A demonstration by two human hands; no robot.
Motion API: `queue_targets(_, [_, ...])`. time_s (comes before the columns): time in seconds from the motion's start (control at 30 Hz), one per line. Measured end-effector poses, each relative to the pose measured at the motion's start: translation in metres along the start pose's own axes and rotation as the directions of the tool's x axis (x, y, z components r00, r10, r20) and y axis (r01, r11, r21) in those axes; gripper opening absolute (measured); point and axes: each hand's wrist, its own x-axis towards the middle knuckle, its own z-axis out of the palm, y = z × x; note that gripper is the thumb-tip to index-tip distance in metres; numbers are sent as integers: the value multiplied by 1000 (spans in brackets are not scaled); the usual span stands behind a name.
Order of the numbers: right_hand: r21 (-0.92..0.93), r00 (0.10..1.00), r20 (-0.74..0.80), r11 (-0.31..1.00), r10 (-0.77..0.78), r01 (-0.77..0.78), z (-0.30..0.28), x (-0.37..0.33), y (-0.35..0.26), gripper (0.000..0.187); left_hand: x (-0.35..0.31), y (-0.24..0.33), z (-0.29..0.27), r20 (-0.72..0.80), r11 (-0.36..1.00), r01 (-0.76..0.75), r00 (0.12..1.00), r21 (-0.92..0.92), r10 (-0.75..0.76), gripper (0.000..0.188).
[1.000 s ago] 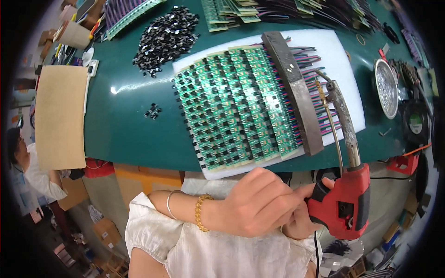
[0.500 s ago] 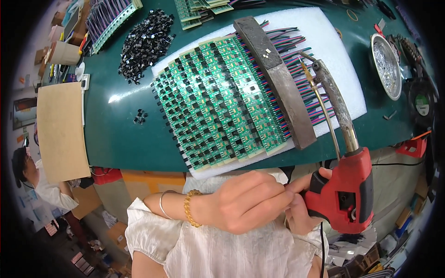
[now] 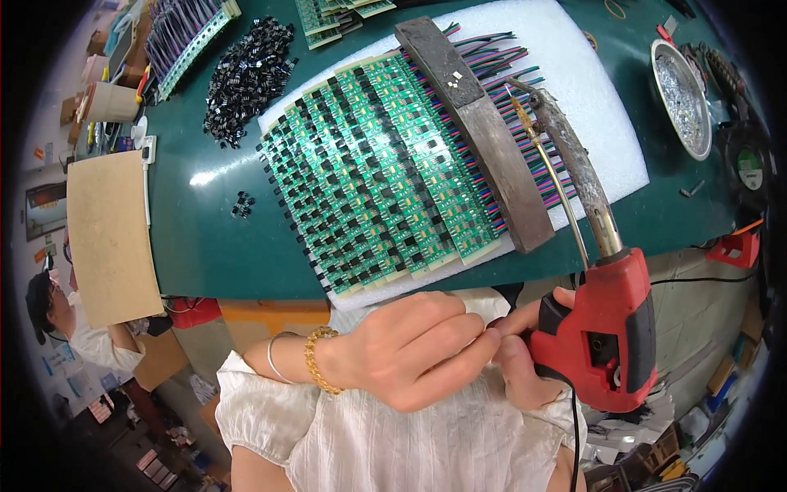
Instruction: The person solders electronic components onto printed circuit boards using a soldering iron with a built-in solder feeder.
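My right hand [image 3: 529,361] is wrapped round a red and black soldering gun [image 3: 598,316], its crusted barrel and thin brass-tipped feed tube pointing up over the wires. My left hand [image 3: 414,348], with bracelets at the wrist, is closed in a pinch against the right hand's fingers; something small and dark shows there, too little to name. Ahead lie rows of green circuit boards [image 3: 385,172] with black connectors, on a white foam sheet [image 3: 594,98]. A dark metal bar [image 3: 500,164] presses across them and their coloured wires [image 3: 529,139].
On the green table [image 3: 213,221] are a heap of black connectors [image 3: 246,78], a smaller cluster [image 3: 243,204] and a metal dish [image 3: 702,135] of shiny scraps. More wired boards [image 3: 197,53] stand far left. A tan board [image 3: 111,238] and another person [image 3: 78,320] are at left.
The whole view has shifted slightly, with the boards now a little higher and further left. Both hands and the soldering gun have moved slightly left; the pinch and grip stay the same.
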Motion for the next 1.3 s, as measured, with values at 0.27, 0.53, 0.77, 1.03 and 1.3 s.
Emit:
queue_targets(0.27, [-109,999,-17,993,-37,35,-6,-4,4,23,9,-7,-13,-87,956,291,954,37,-287,30])
queue_targets(0.53, [139,925,17,917,-380,375,-42,-19,37,52,9,-20,-13,-50,874,455,890,170,-453,24])
queue_targets(0.77, [257,831,165,837,-531,483,-78,-28,51,69,13,-18,-13,-38,853,496,867,166,-497,26])
queue_targets(1.03, [376,675,677,927,-292,24,-140,-25,78,75,13,-17,-12,-45,849,505,862,155,-504,26])
queue_targets(1.3, [391,673,678,920,-296,11,-149,-31,96,64,14,-16,-15,-15,841,512,856,176,-518,26])
